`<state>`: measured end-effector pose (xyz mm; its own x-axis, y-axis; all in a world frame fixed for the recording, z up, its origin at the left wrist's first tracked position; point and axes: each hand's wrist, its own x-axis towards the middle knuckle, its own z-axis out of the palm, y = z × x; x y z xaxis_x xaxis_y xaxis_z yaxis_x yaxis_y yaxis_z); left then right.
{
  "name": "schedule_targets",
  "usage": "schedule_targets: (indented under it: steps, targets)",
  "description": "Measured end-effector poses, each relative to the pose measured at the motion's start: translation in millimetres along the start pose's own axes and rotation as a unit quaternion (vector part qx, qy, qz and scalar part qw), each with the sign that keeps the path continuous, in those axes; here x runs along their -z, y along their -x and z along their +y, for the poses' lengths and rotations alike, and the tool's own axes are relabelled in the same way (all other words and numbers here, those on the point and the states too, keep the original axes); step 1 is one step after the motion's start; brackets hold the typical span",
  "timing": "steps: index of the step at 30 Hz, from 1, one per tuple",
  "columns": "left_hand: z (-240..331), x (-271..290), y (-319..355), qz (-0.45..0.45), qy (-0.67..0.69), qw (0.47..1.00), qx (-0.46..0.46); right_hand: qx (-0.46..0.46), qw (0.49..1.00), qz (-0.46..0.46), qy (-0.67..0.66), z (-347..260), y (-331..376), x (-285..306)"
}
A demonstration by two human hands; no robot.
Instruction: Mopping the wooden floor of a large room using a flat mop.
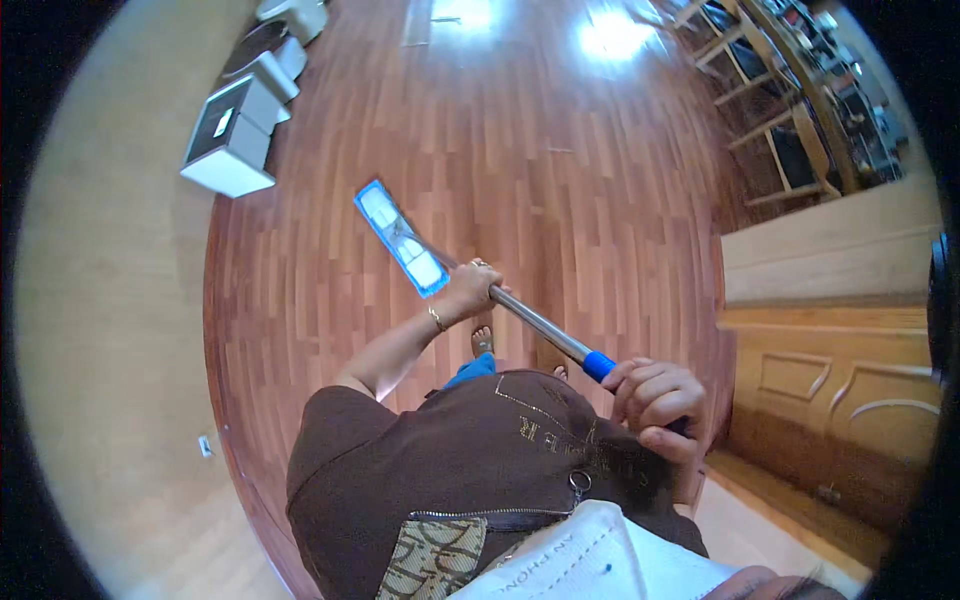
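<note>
A flat mop (pixel 540 325) with a metal pole runs slantwise in front of my body. Its long head (pixel 381 212), white plates on a blue pad, lies on the wood floor ahead and to the left. My left hand (pixel 472 288) wraps round the lower part of the pole, a bracelet on its wrist. At the pole's upper end, my right hand (pixel 658 405) is closed round the grip just past a blue collar (pixel 598 366). The fingers hide most of the grip.
A small white cabinet (pixel 232 140) with a dark top stands along the left wall. Wooden chairs (pixel 790 150) and a cluttered table (pixel 835 100) are at the far right. Nearer on the right is a wooden door (pixel 825 390). My sandalled foot (pixel 483 341) shows below the pole.
</note>
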<state>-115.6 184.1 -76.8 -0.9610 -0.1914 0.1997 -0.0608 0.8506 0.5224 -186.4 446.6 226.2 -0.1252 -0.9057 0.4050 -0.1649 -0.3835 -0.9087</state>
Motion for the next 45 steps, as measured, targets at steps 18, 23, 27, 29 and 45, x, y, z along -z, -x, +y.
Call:
schedule_targets:
  steps: [18,23,27,29,45]
  targets:
    - [94,-62,-93,-0.25,0.051,0.929,-0.267,0.003,0.893,0.408,0.187,-38,87,-101]
    - [148,-71,-59,-0.269,0.125,0.883,-0.365,0.025,0.825,0.47,0.313,-67,100,-155]
    - [195,-69,-27,-0.349,0.14,0.844,-0.383,-0.009,0.823,0.377,0.424,-102,140,-177]
    - [221,-82,-5,-0.368,0.144,0.832,-0.389,-0.002,0.77,0.368,0.521,-118,154,-189]
    - [270,-57,116,-0.456,0.13,0.79,-0.389,0.13,0.563,0.49,0.653,-150,274,-282]
